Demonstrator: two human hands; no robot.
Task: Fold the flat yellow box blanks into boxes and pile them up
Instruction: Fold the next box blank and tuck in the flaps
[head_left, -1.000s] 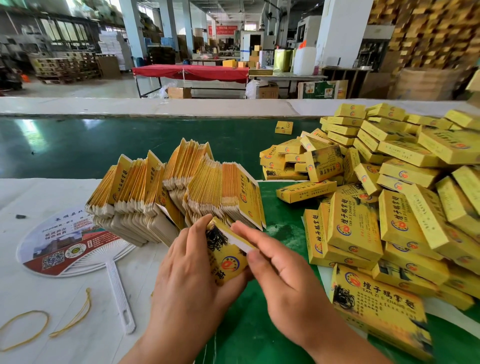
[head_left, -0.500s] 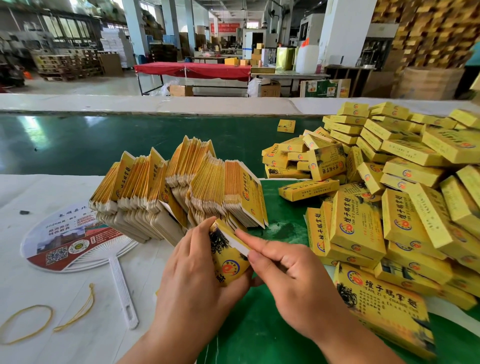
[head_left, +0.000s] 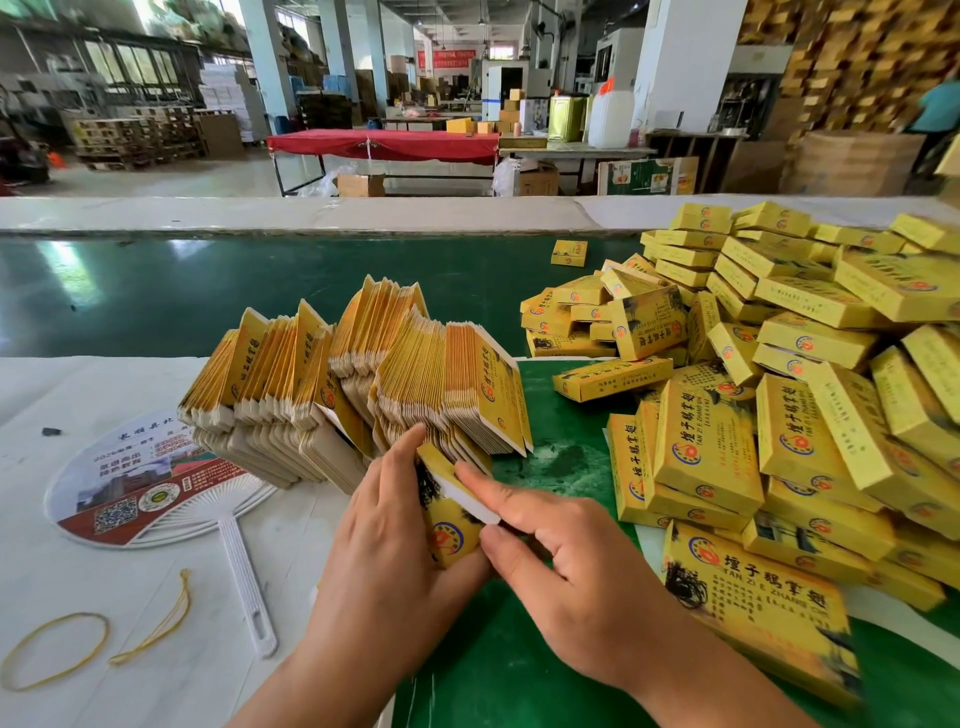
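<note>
**A:** Where is the box you're folding, relative to your fingers?

**B:** The half-folded box stands tilted between your two hands, just in front of the stack of flat blanks. Your left hand cups it from the left and beneath, fingers curled round its far side, so most of the yellow face shows between your palms. Your right hand comes in from the right: the forefinger lies straight along the white flap at the top edge, pressing it, while the thumb pushes against the box's lower right corner. The other right fingers are loosely bent, holding nothing that I can see.

**A:** And what edges are close by?

**B:** The leaning blanks nearly touch your left fingertips; whether they actually touch, I cannot tell. To your right, the pile of folded boxes rises near your right hand, with one large box lying just beside your right wrist. To the left, a hand fan lies flat on the white sheet, and two rubber bands sit nearer you.

**A:** Open room?

**B:** Bare green belt stretches beyond the blanks, and a green patch shows under your wrists.
</note>
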